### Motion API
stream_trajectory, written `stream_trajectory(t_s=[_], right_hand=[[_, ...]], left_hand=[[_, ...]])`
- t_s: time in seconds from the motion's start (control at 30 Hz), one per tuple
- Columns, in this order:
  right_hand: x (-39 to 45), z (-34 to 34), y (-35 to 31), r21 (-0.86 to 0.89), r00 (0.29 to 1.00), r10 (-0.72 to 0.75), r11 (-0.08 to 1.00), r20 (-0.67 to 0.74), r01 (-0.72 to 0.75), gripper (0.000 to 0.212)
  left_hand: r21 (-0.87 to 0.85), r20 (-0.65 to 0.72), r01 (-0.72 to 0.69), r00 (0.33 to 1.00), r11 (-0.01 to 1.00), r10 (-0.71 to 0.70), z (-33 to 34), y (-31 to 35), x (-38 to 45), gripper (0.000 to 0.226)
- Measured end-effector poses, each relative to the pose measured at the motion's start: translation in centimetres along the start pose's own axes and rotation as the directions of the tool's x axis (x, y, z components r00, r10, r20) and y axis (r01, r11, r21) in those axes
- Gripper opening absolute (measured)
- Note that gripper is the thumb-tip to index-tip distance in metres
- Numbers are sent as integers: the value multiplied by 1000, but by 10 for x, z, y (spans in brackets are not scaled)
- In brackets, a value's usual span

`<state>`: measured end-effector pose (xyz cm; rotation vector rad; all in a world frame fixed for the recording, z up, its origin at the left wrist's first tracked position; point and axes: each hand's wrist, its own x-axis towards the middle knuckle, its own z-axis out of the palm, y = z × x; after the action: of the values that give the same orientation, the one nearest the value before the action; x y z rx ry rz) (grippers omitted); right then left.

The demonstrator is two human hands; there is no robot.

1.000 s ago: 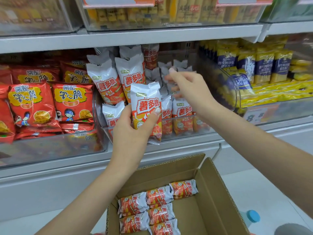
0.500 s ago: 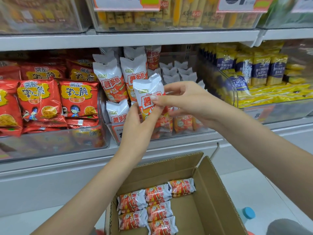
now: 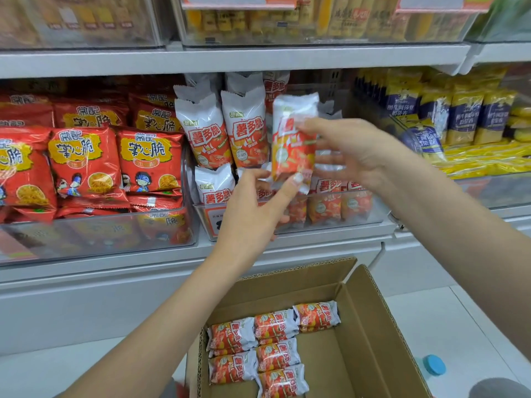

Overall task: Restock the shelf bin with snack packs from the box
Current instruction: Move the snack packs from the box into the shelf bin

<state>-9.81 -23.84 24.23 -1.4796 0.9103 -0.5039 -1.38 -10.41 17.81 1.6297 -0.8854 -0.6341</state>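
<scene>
Plainly light and crinkly, the snack pack (image 3: 293, 139) is upright before the clear shelf bin (image 3: 290, 222); its slick, puffy film is probably best pinched at the sealed ends. The right hand (image 3: 356, 150) pinches its upper part, the left hand (image 3: 253, 214) its bottom edge, both forearms raised above the box (image 3: 370, 334).

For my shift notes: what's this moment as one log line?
restock | right hand grips snack pack | left hand pinches its bottom | before shelf bin
</scene>
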Motion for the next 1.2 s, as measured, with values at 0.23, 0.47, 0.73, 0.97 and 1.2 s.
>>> stream_trajectory(t_s=[0.23, 0.47, 0.73, 0.97, 1.2], right_hand=[[59, -19, -11, 198, 947, -281, 930, -158, 309, 17], [114, 5, -15, -162, 895, -413, 907, -171, 388, 40], [127, 22, -11, -513, 893, -434, 796, -115, 321, 60], [92, 29, 0, -216, 847, -451, 890, -281, 402, 79], [-31, 8, 93, -311, 634, -677, 736, -375, 602, 54]], left_hand=[[287, -17, -74, 996, 955, 82, 2, -21, 4, 23], [272, -35, -105, 992, 957, 118, 3, -25, 10, 5], [245, -30, -133, 989, 960, 145, 3, -25, 9, 3], [443, 72, -294, 953, 847, 294, -13, -33, 1, 26], [699, 342, -604, 752, 383, 564, -34, -56, -30, 31]])
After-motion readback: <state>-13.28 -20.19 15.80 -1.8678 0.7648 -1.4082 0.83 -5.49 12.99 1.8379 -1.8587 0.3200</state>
